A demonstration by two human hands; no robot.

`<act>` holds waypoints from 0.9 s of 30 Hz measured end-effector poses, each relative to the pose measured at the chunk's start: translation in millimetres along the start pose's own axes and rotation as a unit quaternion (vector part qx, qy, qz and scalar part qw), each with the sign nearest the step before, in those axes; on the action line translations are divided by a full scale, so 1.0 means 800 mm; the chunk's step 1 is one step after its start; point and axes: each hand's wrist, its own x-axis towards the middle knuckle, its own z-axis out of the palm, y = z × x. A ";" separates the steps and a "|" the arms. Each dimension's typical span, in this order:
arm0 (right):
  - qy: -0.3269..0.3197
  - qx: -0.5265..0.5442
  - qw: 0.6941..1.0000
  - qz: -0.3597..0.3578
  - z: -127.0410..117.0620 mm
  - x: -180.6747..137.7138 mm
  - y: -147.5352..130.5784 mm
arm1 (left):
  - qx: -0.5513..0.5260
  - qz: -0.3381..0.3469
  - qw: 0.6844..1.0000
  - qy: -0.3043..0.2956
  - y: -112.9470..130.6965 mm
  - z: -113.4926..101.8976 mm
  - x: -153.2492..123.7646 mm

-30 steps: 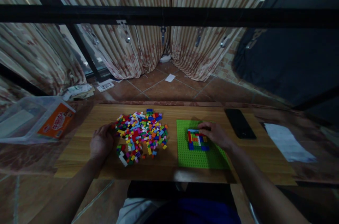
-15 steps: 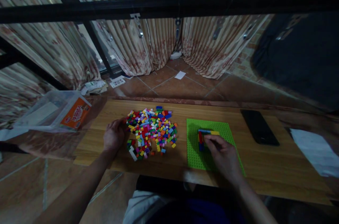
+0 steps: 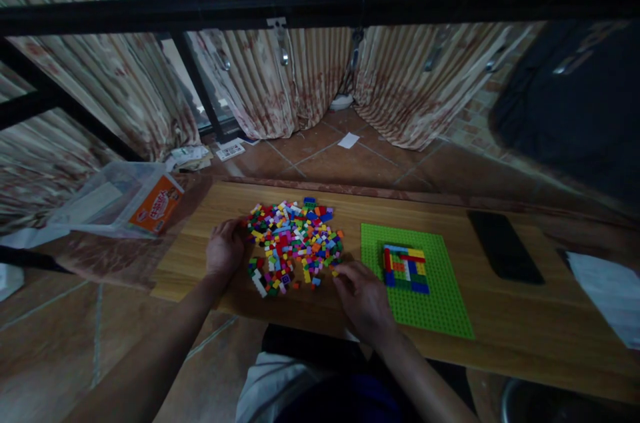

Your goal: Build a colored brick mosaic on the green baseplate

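Note:
My left hand [image 3: 225, 248] rests on the table at the left edge of a pile of loose toy building bricks [image 3: 287, 243]. Its fingers are curled toward the bricks, and what they may hold is hidden. At the pile's right edge, the thumb and forefinger of my right hand [image 3: 364, 299] close on a small yellow brick [image 3: 335, 273]. To the right lies a green studded baseplate [image 3: 420, 316]. A low, roughly square build of red, blue, yellow, white and green bricks [image 3: 406, 268] sits on it, apart from my right hand.
A black phone [image 3: 505, 246] lies on the wooden table [image 3: 500, 323] right of the baseplate, with white paper [image 3: 607, 293] beyond. A clear plastic bin [image 3: 113, 199] with an orange label stands at the left. Behind are a dark rail [image 3: 320, 6] and striped curtains [image 3: 300, 83].
My right hand has left the brick build and moved left to the pile's edge, uncovering the build. My left hand stays beside the pile. The view has shifted slightly.

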 end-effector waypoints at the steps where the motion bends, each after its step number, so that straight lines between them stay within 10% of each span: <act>1: 0.012 -0.022 1.000 -0.001 0.004 0.002 -0.003 | 0.000 0.002 1.000 0.000 -0.001 0.001 0.000; 10: 0.063 -0.140 0.988 0.011 0.024 0.027 -0.014 | -0.008 0.015 1.000 0.001 -0.001 -0.002 0.000; 27: 0.056 0.100 0.990 0.078 -0.029 0.001 -0.010 | -0.010 0.001 1.000 0.000 -0.001 -0.003 0.003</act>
